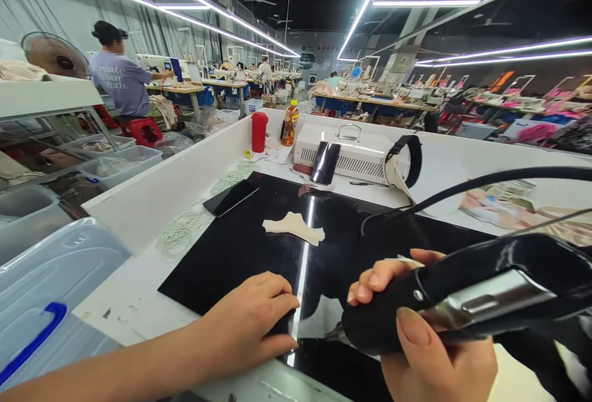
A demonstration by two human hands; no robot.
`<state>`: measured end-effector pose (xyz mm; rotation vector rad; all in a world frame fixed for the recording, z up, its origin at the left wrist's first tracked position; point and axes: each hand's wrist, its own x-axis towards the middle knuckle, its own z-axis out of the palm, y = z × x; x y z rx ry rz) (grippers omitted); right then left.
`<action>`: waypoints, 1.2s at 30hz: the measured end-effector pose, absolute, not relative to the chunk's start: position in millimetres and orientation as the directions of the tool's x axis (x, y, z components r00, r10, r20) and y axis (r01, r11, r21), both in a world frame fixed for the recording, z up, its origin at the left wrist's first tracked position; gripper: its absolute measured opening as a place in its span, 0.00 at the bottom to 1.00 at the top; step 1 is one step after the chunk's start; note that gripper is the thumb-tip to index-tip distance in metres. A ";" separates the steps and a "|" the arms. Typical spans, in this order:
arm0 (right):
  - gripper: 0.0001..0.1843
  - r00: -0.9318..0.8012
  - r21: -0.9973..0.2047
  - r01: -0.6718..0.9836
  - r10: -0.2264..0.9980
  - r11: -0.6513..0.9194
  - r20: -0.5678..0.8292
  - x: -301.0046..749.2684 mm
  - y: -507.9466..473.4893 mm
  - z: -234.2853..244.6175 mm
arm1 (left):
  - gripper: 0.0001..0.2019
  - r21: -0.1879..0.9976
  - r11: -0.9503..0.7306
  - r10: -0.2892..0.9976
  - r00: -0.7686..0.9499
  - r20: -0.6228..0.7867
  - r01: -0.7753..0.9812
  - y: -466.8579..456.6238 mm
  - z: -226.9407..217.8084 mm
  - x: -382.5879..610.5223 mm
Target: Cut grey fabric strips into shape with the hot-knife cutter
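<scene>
My right hand (430, 340) is wrapped round a black corded handheld power tool (462, 294) with a metal plate on its side. The tool's narrow metal tip (337, 333) points left, low over a glossy black board (222, 266). Left of the tip, my left hand (259, 315) rests at the board with fingers bent and thumb below. Something dark shows between its fingers and thumb, too hidden to name. A pale grey patch (321, 317) lies between the hands; fabric or reflection, I cannot tell. Farther back on the board is a cream cut fabric piece (296, 227).
A phone (231, 197) lies at the board's far left edge, beside pale green cord (182, 229). Behind stand a vented white box (361, 149), another phone (325, 163), a red cup (259, 132) and a bottle (290, 123). The tool's black cable (499, 174) arcs right.
</scene>
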<state>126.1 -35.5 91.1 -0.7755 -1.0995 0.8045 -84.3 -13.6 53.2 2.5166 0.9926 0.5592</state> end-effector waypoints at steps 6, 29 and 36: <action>0.20 0.217 -0.835 -0.242 0.866 0.495 0.450 102.6 -28.4 87.9 | 0.14 0.551 -0.612 0.768 0.592 0.245 0.567 -26.0 30.8 -86.7; 0.20 0.266 -0.858 -0.292 0.897 0.423 0.352 83.3 -32.7 88.9 | 0.05 0.516 -0.691 0.715 0.585 0.383 0.507 -24.8 27.4 -82.5; 0.19 0.204 -0.833 -0.269 0.874 0.483 0.440 93.4 -26.9 81.0 | 0.06 0.275 -0.824 0.560 0.638 0.528 0.496 -29.4 22.6 -87.8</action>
